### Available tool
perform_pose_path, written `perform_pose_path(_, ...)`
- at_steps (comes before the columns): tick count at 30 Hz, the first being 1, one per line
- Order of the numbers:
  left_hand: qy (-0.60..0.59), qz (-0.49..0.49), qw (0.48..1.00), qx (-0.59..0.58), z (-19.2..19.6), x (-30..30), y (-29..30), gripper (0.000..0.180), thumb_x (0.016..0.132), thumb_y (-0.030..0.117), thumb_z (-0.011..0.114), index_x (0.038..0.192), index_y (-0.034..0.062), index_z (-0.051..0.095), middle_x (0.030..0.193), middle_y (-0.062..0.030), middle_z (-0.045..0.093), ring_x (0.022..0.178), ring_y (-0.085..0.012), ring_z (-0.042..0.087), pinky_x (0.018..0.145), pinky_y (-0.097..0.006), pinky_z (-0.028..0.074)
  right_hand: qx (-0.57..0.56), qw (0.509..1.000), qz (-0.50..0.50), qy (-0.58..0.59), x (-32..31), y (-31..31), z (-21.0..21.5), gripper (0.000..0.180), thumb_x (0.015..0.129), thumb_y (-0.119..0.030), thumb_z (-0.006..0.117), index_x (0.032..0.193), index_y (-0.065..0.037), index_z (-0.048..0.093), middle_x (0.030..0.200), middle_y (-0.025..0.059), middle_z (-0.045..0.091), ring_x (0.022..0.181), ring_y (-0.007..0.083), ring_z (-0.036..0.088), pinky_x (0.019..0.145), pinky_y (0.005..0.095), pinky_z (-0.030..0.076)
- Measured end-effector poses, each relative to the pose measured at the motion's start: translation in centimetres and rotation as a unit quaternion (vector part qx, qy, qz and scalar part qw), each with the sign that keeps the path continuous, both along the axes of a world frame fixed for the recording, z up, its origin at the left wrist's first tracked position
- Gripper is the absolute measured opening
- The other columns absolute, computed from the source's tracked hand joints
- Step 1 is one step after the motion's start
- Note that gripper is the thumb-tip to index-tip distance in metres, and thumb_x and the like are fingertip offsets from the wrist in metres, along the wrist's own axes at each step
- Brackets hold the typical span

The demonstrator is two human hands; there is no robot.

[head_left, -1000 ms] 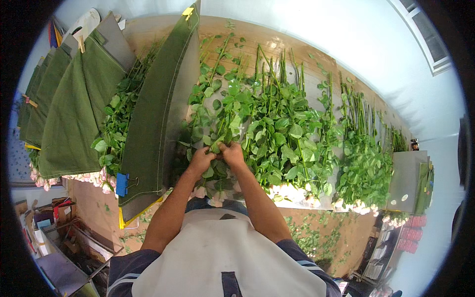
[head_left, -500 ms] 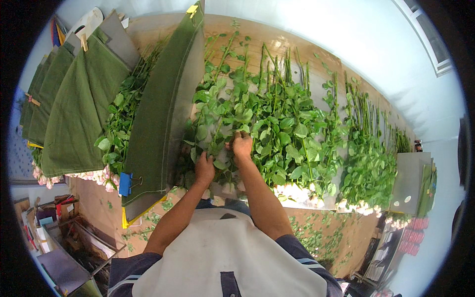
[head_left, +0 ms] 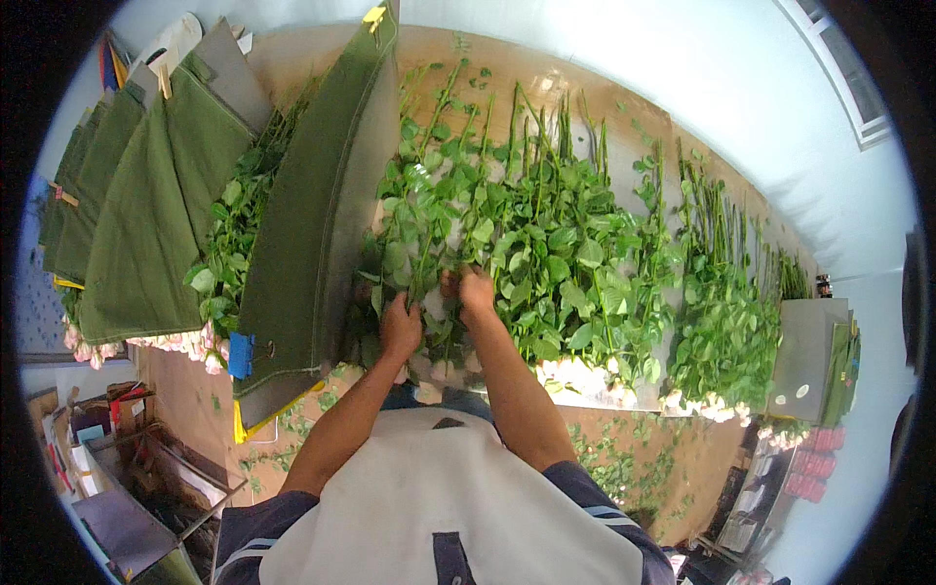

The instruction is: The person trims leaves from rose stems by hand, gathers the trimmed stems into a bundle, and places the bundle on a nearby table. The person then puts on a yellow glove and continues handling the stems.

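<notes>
Pale pink and white roses with long leafy stems lie on the table, stems away from me and blooms along the near edge. My left hand (head_left: 401, 330) is among the leaves of the leftmost loose rose stems (head_left: 423, 234), its fingers closed round a stem. Just to its right and slightly farther off, my right hand (head_left: 476, 292) is closed, fingers curled in among the leaves; what they grip is hidden by foliage. A thick bunch of roses (head_left: 561, 244) lies right beside my right hand. Several blooms (head_left: 595, 380) show at the near edge.
A tall green cloth-covered divider (head_left: 307, 214) with a blue clip (head_left: 241, 355) stands left of my hands. More green cloth panels (head_left: 146, 214) stand farther left. Another rose bunch (head_left: 717, 302) and a grey board (head_left: 807, 356) are at right. Fallen leaves (head_left: 624, 468) litter the floor.
My right hand has come slightly nearer to me, and my left hand has shifted slightly. The leaves around them have moved a little. The view has shifted slightly.
</notes>
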State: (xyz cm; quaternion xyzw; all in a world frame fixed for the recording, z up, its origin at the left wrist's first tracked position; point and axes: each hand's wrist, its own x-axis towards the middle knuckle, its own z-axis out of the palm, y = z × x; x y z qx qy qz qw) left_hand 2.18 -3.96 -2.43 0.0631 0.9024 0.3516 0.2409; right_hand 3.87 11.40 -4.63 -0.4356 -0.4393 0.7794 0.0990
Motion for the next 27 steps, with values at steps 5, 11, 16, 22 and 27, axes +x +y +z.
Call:
perform_pose_path(5,0.019,-0.016,0.999,-0.038,0.5,0.3,0.7,0.040,0.096,0.023,0.051,0.127,-0.0019,0.052,0.110,-0.0220,0.062,0.100,-0.0372,0.059,0.082,-0.049,0.047,0.095,0.993,0.041,-0.058,1.0,0.4,-2.3,0.031,0.091,-0.015,0.050,0.111,0.008,0.057,0.083,0.0158,0.066,0.069,0.0234,0.062,0.064,0.0334,0.047)
perform_pose_path(11,0.106,-0.030,0.992,0.057,5.0,0.6,0.0,0.041,0.096,0.026,0.052,0.128,0.0006,0.052,0.097,-0.0189,0.066,0.085,-0.0342,0.063,0.073,-0.047,0.049,0.100,0.987,0.062,-0.111,0.8,1.2,-3.9,0.035,0.091,-0.016,0.053,0.120,0.003,0.058,0.105,0.0196,0.065,0.090,0.0313,0.063,0.079,0.0395,0.047)
perform_pose_path(16,0.107,-0.042,0.981,0.156,18.8,4.6,-6.6,0.032,0.091,0.019,0.053,0.113,-0.0039,0.056,0.090,-0.0201,0.065,0.074,-0.0277,0.061,0.069,-0.039,0.047,0.122,0.985,0.101,-0.068,1.3,1.2,-1.2,0.038,0.093,-0.012,0.051,0.127,0.005,0.051,0.106,0.0193,0.064,0.084,0.0286,0.064,0.075,0.0420,0.049)
perform_pose_path(22,0.214,0.131,0.957,0.147,31.7,9.0,-16.0,0.034,0.093,0.019,0.057,0.119,-0.0017,0.057,0.097,-0.0012,0.060,0.081,-0.0117,0.053,0.073,-0.025,0.042,0.060,0.995,0.083,-0.016,0.8,0.2,2.3,0.032,0.093,-0.008,0.049,0.115,0.015,0.052,0.097,0.0199,0.065,0.079,0.0255,0.063,0.072,0.0401,0.050)
perform_pose_path(27,0.299,0.140,0.936,0.123,29.8,0.8,-22.6,0.036,0.097,0.027,0.052,0.123,0.0023,0.055,0.083,0.0035,0.052,0.068,-0.0038,0.042,0.058,-0.018,0.032,0.462,0.873,0.139,-0.071,2.6,2.1,3.8,0.024,0.088,-0.012,0.056,0.106,0.002,0.064,0.097,0.0213,0.068,0.089,0.0332,0.066,0.079,0.0395,0.051)
